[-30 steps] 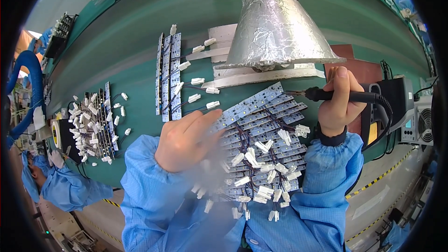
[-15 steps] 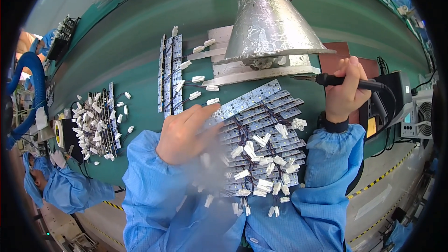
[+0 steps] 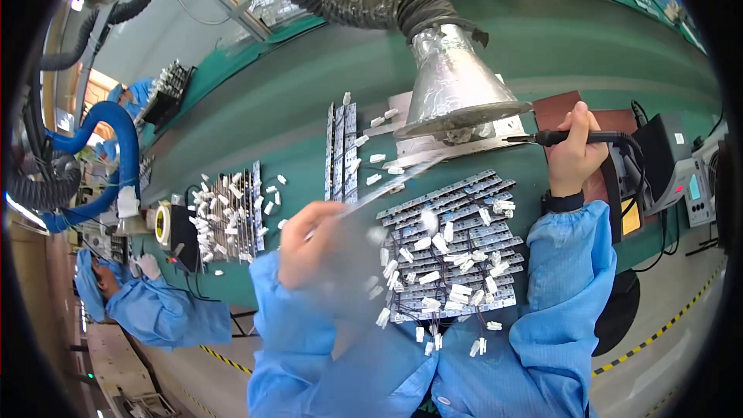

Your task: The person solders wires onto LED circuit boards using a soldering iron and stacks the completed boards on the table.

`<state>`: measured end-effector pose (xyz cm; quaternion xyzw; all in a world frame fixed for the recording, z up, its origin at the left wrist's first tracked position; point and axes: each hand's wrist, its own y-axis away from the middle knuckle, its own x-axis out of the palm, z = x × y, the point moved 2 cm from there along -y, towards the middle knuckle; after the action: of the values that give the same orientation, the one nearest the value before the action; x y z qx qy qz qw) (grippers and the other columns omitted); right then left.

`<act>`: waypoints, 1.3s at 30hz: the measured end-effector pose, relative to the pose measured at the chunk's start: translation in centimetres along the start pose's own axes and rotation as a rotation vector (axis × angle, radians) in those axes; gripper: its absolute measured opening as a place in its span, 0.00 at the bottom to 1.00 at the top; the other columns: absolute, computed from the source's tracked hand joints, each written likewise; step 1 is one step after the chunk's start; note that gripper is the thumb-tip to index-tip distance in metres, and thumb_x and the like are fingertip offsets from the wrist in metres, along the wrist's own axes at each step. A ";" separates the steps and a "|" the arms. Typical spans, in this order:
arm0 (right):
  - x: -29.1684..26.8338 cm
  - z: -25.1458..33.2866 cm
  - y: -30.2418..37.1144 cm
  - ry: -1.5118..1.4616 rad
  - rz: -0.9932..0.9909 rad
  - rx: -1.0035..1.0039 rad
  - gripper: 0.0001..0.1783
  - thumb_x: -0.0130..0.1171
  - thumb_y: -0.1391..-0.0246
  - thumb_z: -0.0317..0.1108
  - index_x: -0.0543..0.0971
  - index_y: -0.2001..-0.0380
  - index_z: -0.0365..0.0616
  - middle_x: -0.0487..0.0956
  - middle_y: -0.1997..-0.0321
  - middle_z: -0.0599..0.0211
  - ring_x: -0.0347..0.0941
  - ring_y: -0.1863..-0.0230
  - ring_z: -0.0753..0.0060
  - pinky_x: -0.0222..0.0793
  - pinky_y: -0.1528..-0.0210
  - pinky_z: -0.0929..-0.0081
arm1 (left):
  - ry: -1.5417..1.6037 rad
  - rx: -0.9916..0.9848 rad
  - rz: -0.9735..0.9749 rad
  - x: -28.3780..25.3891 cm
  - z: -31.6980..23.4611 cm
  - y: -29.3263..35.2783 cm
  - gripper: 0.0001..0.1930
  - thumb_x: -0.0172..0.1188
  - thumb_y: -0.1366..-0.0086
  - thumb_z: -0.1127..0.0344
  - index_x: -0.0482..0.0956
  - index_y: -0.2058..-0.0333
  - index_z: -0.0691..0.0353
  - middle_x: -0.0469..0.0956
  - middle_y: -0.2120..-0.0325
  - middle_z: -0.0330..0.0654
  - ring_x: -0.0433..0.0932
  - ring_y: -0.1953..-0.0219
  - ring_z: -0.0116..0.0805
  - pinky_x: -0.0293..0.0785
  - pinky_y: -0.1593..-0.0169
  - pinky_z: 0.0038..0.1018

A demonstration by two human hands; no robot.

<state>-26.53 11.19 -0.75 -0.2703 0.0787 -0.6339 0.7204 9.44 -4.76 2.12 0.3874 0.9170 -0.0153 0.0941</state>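
My left hand (image 3: 308, 244), partly hidden by a blur in the lower middle, is closed on one end of a narrow LED circuit strip (image 3: 387, 190). That strip is tilted nearly edge-on, its far end close to the white fixture under the metal hood. Wrapped round the black handle of a soldering iron (image 3: 551, 138) are the fingers of my right hand (image 3: 576, 156); the iron's tip points left beside the fixture's front edge. Between my forearms lies a stack of LED circuit strips (image 3: 495, 244) with dark wires and white connectors.
A foil-covered fume hood (image 3: 457, 81) hangs over the white fixture (image 3: 406, 152). More strips (image 3: 340, 155) lie left of it, with a connector-laden bundle (image 3: 224, 217) farther left. The soldering station (image 3: 672, 162) stands right. A co-worker in blue (image 3: 155, 306) sits at left.
My view has shifted, so the bench appears farther right and lower. My left hand has raised the strip off the stack and turned it edge-on. My right hand keeps the iron beside the fixture.
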 end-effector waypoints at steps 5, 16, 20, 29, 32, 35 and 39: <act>0.2 0.9 0.0 -0.011 0.009 -0.017 0.23 0.52 0.37 0.36 0.69 0.86 0.40 0.68 0.83 0.76 0.61 0.77 0.85 0.54 0.73 0.82 | -0.016 0.207 -0.318 -3.8 1.4 1.3 0.14 0.51 0.30 0.64 0.75 0.54 0.69 0.66 0.82 0.30 0.59 0.82 0.15 0.52 0.79 0.17; 1.0 1.6 0.2 -0.033 0.038 -0.003 0.24 0.52 0.36 0.38 0.67 0.87 0.40 0.64 0.84 0.78 0.56 0.79 0.86 0.50 0.75 0.81 | -0.887 0.415 -0.491 -2.4 3.7 -4.4 0.15 0.54 0.33 0.69 0.74 0.49 0.67 0.72 0.53 0.49 0.70 0.48 0.44 0.64 0.42 0.33; 0.9 1.9 0.2 -0.048 0.041 -0.029 0.24 0.51 0.36 0.37 0.67 0.87 0.39 0.64 0.84 0.77 0.57 0.78 0.85 0.50 0.75 0.81 | -0.708 0.436 -0.269 0.9 -1.1 -3.8 0.09 0.56 0.36 0.74 0.78 0.58 0.68 0.76 0.62 0.47 0.75 0.63 0.37 0.70 0.57 0.28; 0.6 2.8 0.4 -0.061 0.046 -0.021 0.23 0.49 0.36 0.34 0.65 0.86 0.38 0.65 0.84 0.73 0.57 0.79 0.84 0.49 0.76 0.81 | -0.791 0.213 0.371 6.9 -0.8 -6.0 0.14 0.63 0.39 0.64 0.78 0.57 0.64 0.73 0.68 0.46 0.76 0.65 0.38 0.72 0.62 0.29; 1.1 4.1 0.7 -0.077 0.039 -0.064 0.22 0.46 0.38 0.31 0.62 0.87 0.38 0.61 0.86 0.71 0.54 0.81 0.81 0.47 0.77 0.78 | -0.726 0.099 0.372 6.5 -1.0 -5.9 0.16 0.66 0.42 0.64 0.79 0.57 0.64 0.68 0.70 0.42 0.68 0.70 0.35 0.68 0.63 0.28; 1.3 5.6 1.6 -0.178 0.093 -0.123 0.20 0.45 0.40 0.29 0.61 0.87 0.39 0.59 0.86 0.70 0.52 0.82 0.79 0.45 0.78 0.76 | -0.623 0.156 0.329 6.0 -0.7 -5.9 0.15 0.67 0.44 0.67 0.79 0.58 0.64 0.68 0.70 0.42 0.69 0.69 0.35 0.68 0.63 0.27; 1.6 7.5 4.1 -0.141 0.252 -0.242 0.21 0.42 0.37 0.36 0.64 0.84 0.41 0.56 0.88 0.71 0.50 0.84 0.78 0.44 0.82 0.76 | -0.490 0.235 0.188 6.0 -0.2 -5.9 0.15 0.68 0.46 0.71 0.80 0.59 0.67 0.75 0.66 0.44 0.74 0.64 0.37 0.70 0.60 0.27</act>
<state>-19.25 12.05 3.98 -0.3870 0.1368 -0.5041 0.7599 1.16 -4.62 0.99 0.4636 0.8190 -0.2057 0.2683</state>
